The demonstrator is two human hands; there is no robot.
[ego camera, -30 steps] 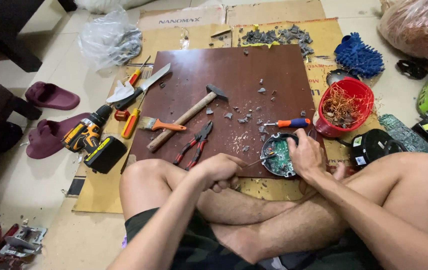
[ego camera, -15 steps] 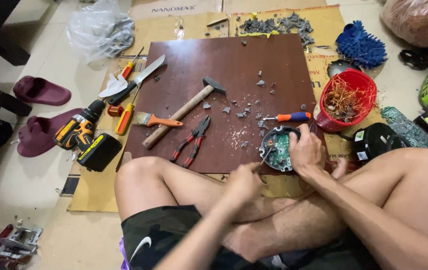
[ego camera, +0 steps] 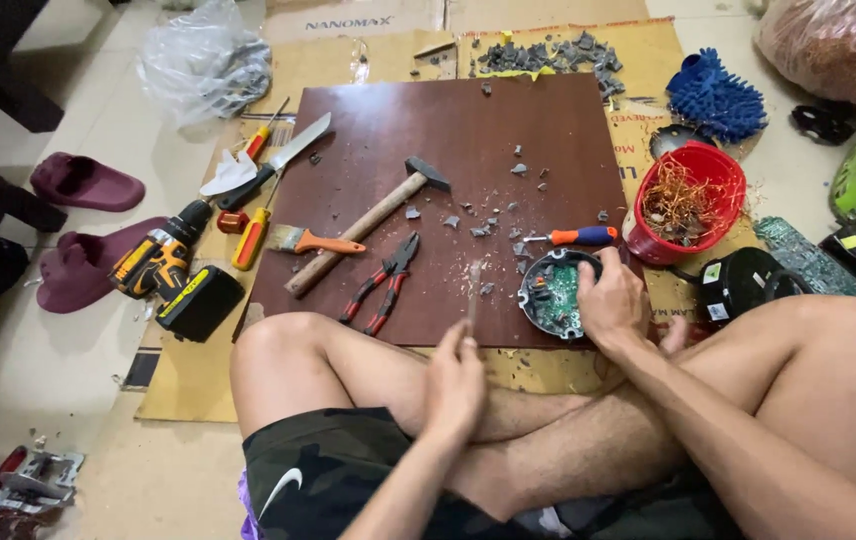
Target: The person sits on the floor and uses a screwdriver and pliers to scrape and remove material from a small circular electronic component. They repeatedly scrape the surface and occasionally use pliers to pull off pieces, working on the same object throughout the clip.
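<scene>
I sit cross-legged at a dark brown board (ego camera: 428, 130) on the floor. My right hand (ego camera: 613, 300) grips the right rim of a round black casing with a green circuit board inside (ego camera: 551, 293), at the board's near edge. Over my left shin, my left hand (ego camera: 453, 385) is closed around a thin, blurred rod-like tool (ego camera: 473, 290) whose tip points toward the board, left of the casing. An orange-handled screwdriver (ego camera: 576, 237) lies just beyond the casing. Red-handled pliers (ego camera: 380, 283) and a wooden-handled hammer (ego camera: 368, 225) lie to the left.
Grey fragments litter the board. A red bucket of copper wire (ego camera: 688, 205) stands to the right, with a black device (ego camera: 743, 282) beside it. A yellow-and-black drill (ego camera: 163, 262), a brush (ego camera: 313, 241), a knife (ego camera: 278, 160) and screwdrivers lie to the left, slippers (ego camera: 83, 182) farther left.
My left hand has left my left knee and come toward the middle, now holding a thin tool upright. My right hand stays on the round casing.
</scene>
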